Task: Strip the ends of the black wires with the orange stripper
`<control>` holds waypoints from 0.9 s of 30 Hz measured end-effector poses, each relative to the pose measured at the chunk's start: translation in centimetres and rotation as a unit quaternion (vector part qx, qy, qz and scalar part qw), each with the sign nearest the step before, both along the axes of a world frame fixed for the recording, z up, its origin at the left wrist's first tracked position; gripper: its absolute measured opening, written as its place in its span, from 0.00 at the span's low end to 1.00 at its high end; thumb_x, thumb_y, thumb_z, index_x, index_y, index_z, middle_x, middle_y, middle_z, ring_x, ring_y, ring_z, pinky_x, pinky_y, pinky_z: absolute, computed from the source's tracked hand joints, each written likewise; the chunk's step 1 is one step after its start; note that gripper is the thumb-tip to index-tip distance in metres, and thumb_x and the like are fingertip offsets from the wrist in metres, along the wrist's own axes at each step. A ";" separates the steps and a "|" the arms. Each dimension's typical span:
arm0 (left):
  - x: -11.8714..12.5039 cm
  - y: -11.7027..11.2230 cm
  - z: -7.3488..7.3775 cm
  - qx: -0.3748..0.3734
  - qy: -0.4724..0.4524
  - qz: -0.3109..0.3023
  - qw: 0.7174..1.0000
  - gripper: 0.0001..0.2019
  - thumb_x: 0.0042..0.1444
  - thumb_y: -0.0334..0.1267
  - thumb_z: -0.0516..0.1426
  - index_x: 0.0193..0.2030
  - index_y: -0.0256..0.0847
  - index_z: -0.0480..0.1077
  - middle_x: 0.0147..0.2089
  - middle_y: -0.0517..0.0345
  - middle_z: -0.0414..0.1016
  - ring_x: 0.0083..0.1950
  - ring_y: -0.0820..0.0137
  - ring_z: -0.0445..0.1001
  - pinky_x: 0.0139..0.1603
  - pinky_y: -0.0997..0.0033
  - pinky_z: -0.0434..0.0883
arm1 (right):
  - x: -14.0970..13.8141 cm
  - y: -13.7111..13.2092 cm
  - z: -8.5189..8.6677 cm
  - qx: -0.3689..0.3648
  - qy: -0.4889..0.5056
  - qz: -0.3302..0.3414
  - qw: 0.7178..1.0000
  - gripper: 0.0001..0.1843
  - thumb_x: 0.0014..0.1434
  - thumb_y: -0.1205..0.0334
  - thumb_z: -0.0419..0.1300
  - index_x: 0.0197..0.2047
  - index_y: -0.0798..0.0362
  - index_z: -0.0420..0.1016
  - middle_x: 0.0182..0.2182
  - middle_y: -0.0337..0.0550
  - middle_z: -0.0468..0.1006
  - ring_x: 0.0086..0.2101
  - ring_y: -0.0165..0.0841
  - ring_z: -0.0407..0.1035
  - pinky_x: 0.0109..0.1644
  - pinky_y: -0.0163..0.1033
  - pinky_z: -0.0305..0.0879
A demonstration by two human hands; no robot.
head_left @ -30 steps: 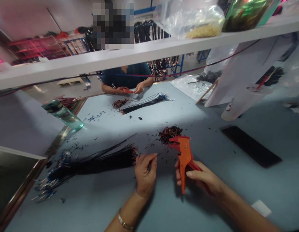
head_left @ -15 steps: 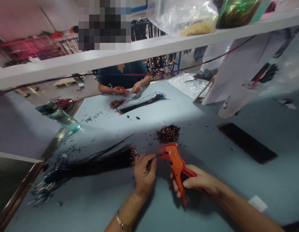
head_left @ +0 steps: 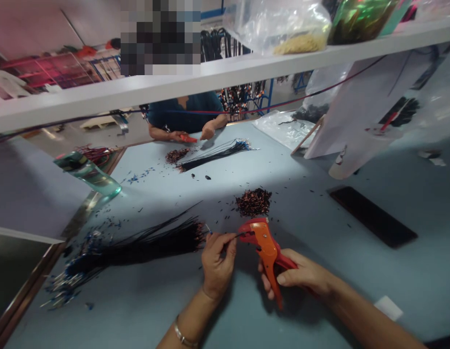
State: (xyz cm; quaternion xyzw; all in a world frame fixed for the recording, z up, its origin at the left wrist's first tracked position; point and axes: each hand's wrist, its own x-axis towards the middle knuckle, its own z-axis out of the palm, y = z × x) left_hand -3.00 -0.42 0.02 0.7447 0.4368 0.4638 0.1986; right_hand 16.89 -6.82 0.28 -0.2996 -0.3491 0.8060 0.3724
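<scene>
Between thumb and fingers, my left hand (head_left: 218,261) pinches a thin black wire (head_left: 240,235) whose end reaches the jaws of an orange-and-red wire stripper (head_left: 265,242). Wrapped round the stripper's handles is my right hand (head_left: 294,271). Left of my left hand lies a long bundle of black wires (head_left: 152,247), with copper-coloured ends towards the hand and blue and silvery ends at the far left. Just behind the stripper's head sits a pile of short black and copper scraps (head_left: 253,201).
A black phone-like slab (head_left: 372,215) lies at right. A co-worker's hands (head_left: 196,133) hold an orange tool across the table, near a second wire bundle (head_left: 214,156). A greenish bottle (head_left: 90,174) leans at left. A white shelf (head_left: 174,89) crosses above.
My hands and the stripper have barely moved; the wire stays at its jaws. Across the table, the co-worker's hands have drawn slightly apart.
</scene>
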 end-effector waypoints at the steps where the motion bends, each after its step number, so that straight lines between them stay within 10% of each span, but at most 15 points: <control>1: 0.0 0.0 0.0 -0.001 -0.004 -0.001 1.000 0.07 0.58 0.35 0.56 0.36 0.40 0.75 0.26 0.60 0.72 0.29 0.73 0.67 0.37 0.71 0.65 | 0.0 0.0 0.0 -0.003 0.001 0.001 1.000 0.21 0.47 0.58 0.68 0.42 0.60 0.72 0.32 0.48 0.78 0.30 0.35 0.75 0.33 0.39 0.70; 27: -0.1 -0.1 -0.4 -0.020 -0.028 -0.010 0.999 0.07 0.56 0.36 0.57 0.31 0.40 0.75 0.25 0.59 0.74 0.27 0.74 0.67 0.35 0.73 0.65 | -0.8 -0.3 -0.3 0.000 -0.076 -0.023 0.997 0.23 0.49 0.46 0.65 0.35 0.58 0.68 0.24 0.41 0.72 0.21 0.29 0.69 0.22 0.31 0.65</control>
